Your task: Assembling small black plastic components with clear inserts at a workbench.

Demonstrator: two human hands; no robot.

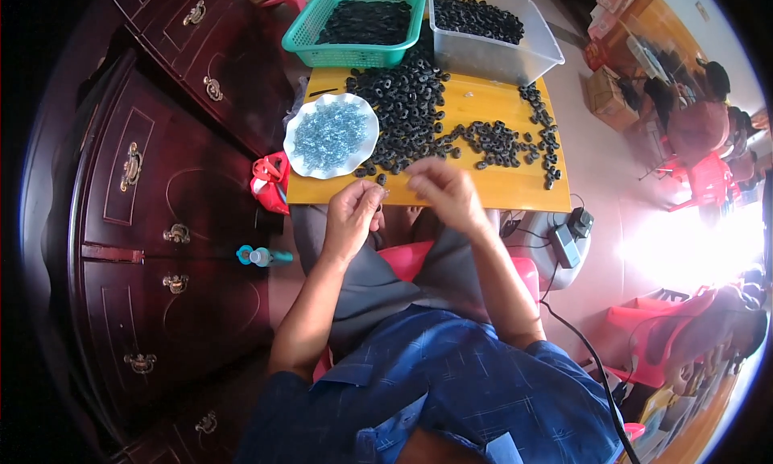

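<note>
At the table's near edge, my left hand [352,219] is closed in a pinch between thumb and forefinger. A tiny pale glint shows at its fingertips, too small to name. My right hand [448,193] hovers just right of it, over the front edge, its bent fingers apart and nothing visible in them. Small black oval parts with holes [403,110] lie heaped beyond both hands, with a smaller group [495,142] farther right. A white wavy-rimmed plate [295,160] holds many small clear bluish pieces [332,132] to the left.
A green basket [415,55] and a clear plastic bin [491,58], both holding black parts, stand at the back of the yellow table [515,192]. Dark red cabinets [185,182] line the left. A cable [592,359] runs on the right. Other people sit far right.
</note>
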